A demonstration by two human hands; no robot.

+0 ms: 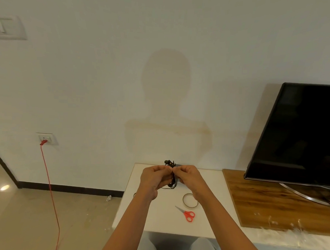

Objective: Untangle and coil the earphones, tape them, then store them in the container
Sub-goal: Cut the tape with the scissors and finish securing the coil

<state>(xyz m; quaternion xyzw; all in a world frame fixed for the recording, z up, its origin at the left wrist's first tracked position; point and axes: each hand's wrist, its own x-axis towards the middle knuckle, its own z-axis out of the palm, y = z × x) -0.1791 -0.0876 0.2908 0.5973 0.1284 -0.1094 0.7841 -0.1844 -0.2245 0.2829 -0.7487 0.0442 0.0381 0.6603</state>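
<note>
Black earphones [171, 164], bunched into a coil, hang between my two hands above the white table [156, 221]. My left hand [154, 178] pinches the bundle from the left. My right hand [188, 177] pinches it from the right, thumb against the left thumb. An earbud sticks up above my fingers and loops of cord droop below them. A roll of clear tape [190, 200] lies on the table under my right wrist. Whether a strip of tape is on the bundle I cannot tell. No container is visible.
Red-handled scissors [186, 214] lie near the tape roll. A dark television [300, 134] stands on a wooden board [266, 205] to the right. A red cable [51, 195] runs from a wall socket down to the floor at the left. My knees show below the table edge.
</note>
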